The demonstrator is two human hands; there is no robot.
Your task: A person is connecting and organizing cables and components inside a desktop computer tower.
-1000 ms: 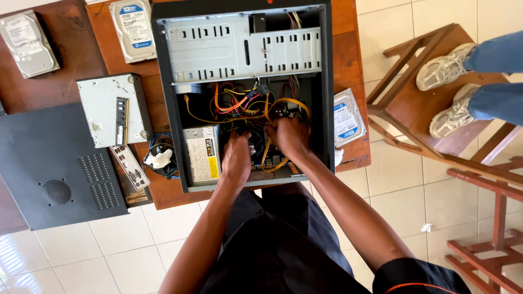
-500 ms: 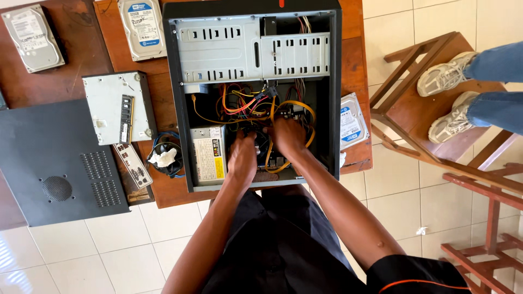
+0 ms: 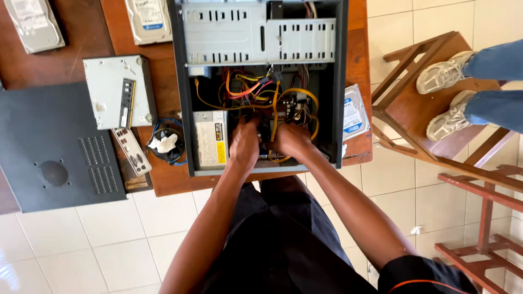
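Bright, even daylight is filling the scene, glaring off the pale floor tiles (image 3: 81, 245) at lower left. Soft shadows are pooling inside the open computer case (image 3: 261, 87). Focus is holding sharp; edges are bending slightly.

A wooden table (image 3: 163, 188) serves as landmark. On its far left lies a dark grey side panel (image 3: 49, 147), overhanging the near edge. A white optical drive (image 3: 111, 90) with a memory stick (image 3: 127, 102) on top sits mid-table. Two hard drives (image 3: 32, 24) (image 3: 148, 19) lie at the far edge. Right of the table stands a wooden chair (image 3: 419, 109) bearing another person's sneakers (image 3: 444, 73).
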